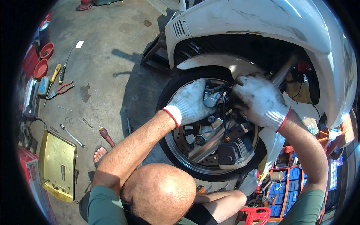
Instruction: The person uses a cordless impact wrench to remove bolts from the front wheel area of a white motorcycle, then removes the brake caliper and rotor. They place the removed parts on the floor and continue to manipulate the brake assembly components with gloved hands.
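Note:
Both my hands wear white knit work gloves with red cuffs, smudged dark. My left hand (192, 102) is closed around a silver brake caliper (212, 99) at the upper part of a scooter's front wheel (173, 144). Its fingertips are partly hidden behind the metal. To the right, my right hand (258, 98) is curled in beside the white front fender (210, 62); whatever its fingers hold is out of sight. Between the hands runs a black hose (224, 107). Below them a silver fork leg (206, 144) slants across the brake disc (182, 140), with a dark-and-silver block (236, 153) beside it.
White scooter bodywork (243, 17) arches over the wheel. On the floor at left lie pliers (60, 90), screwdrivers (55, 73), a wrench (73, 137), a red-handled screwdriver (107, 137) and a yellow metal tray (47, 161). A red stool (258, 214) and blue bins (294, 174) stand at lower right.

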`<state>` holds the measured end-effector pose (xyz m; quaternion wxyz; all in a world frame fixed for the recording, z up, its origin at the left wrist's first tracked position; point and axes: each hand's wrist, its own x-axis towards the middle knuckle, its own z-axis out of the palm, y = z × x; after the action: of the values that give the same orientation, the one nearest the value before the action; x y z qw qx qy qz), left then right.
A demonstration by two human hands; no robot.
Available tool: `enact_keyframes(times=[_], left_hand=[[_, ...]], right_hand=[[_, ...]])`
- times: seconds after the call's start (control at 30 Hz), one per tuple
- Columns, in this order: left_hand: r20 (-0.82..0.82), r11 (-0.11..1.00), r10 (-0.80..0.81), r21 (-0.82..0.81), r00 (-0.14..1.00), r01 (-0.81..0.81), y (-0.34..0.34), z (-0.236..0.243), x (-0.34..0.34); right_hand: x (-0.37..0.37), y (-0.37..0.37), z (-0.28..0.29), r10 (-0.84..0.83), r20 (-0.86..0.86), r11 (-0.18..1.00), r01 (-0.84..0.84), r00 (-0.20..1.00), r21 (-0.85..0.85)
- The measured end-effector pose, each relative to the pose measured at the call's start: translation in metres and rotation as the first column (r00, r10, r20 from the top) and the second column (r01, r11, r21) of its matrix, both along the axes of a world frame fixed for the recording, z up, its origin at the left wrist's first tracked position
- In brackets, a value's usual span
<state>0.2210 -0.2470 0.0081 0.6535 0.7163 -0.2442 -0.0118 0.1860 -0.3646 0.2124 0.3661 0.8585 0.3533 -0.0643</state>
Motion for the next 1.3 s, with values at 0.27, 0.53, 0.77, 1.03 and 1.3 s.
enact_keyframes(times=[0.27, 0.53, 0.77, 1.03, 1.3], left_hand=[[-0.007, 1.0, 0.006, -0.007, 1.0, -0.006, 0.0, -0.002, 0.0], [-0.021, 1.0, -0.004, -0.026, 1.0, 0.004, -0.004, -0.005, 0.002], [-0.028, 0.999, -0.001, -0.034, 1.0, 0.0, -0.002, -0.005, 0.002], [-0.023, 1.0, -0.012, -0.019, 1.0, 0.012, 0.002, 0.002, 0.0], [-0.049, 0.998, -0.057, -0.013, 0.997, 0.057, 0.004, 0.003, 0.003]], right_hand=[[0.003, -0.004, 0.001, -0.037, -0.029, 0.999, 0.038, 0.999, 0.024], [0.002, -0.006, 0.001, -0.001, -0.013, 0.998, 0.002, 1.0, 0.057], [0.001, 0.003, 0.003, -0.064, -0.001, 0.998, 0.064, 0.998, 0.02], [0.0, 0.007, 0.0, -0.087, -0.007, 0.996, 0.087, 0.996, -0.014], [0.001, 0.009, 0.0, -0.152, 0.007, 0.981, 0.151, 0.988, -0.122]])
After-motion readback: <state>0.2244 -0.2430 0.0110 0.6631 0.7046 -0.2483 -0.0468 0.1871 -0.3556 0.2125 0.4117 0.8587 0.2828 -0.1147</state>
